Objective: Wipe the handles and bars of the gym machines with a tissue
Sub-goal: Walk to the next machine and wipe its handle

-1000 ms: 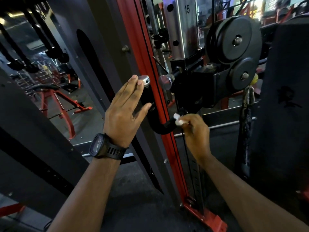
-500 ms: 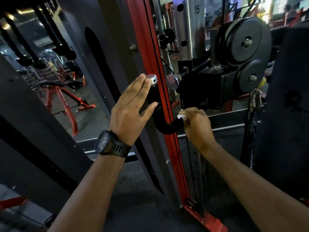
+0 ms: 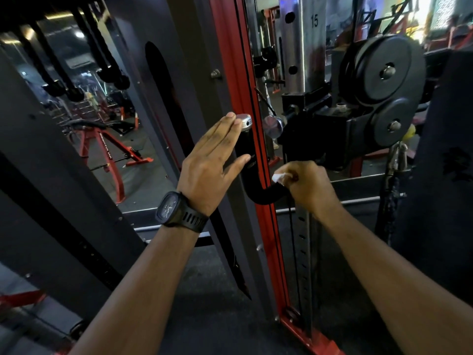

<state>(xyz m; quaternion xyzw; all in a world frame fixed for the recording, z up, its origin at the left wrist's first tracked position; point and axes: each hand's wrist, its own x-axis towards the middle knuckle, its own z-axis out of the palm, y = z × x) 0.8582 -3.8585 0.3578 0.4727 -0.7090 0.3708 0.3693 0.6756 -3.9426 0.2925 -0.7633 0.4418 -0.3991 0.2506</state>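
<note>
Right hand (image 3: 311, 185), tissue (image 3: 277, 177) now atop handle (image 3: 258, 194) bend

This is a gym. A big machine with a red post (image 3: 227, 42) stands close by, and two round black wheels (image 3: 371, 78) sit on its side. A shiny metal post (image 3: 304, 47) with holes has the number 15 on it. A bent black handle (image 3: 256, 193) sticks out from the machine. Black grips (image 3: 120, 80) hang down at the top left. Farther back, more red machines (image 3: 112, 147) stand on the dark floor (image 3: 210, 303), and lights shine in the room behind.
</note>
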